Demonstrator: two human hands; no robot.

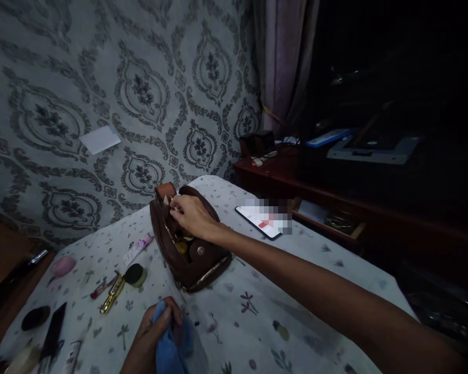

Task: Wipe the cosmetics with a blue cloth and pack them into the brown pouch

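Note:
A brown zippered bag (208,259) lies unzipped on a white patterned cloth (257,322). My right hand (193,214) reaches over its opening, fingers curled in a pinch near the far inner edge. Whatever is between those fingertips is too small and dim to make out. Down inside the bag, a yellowish item (182,246) shows in part. In the foreground my left hand (150,330) is closed on a blue cloth (170,345), which hangs downward, apart from the bag. Left of the bag lie a pink-and-white tube (138,249), a dark-lidded jar (135,275) and a gold tube (113,294).
A lit phone (255,221) rests right of the bag. Toward the left edge are a pink rounded item (64,266), a black round item (36,317) and a black flat item (53,330). Beyond the right edge stands a dark red desk (271,171) with an open drawer (327,223).

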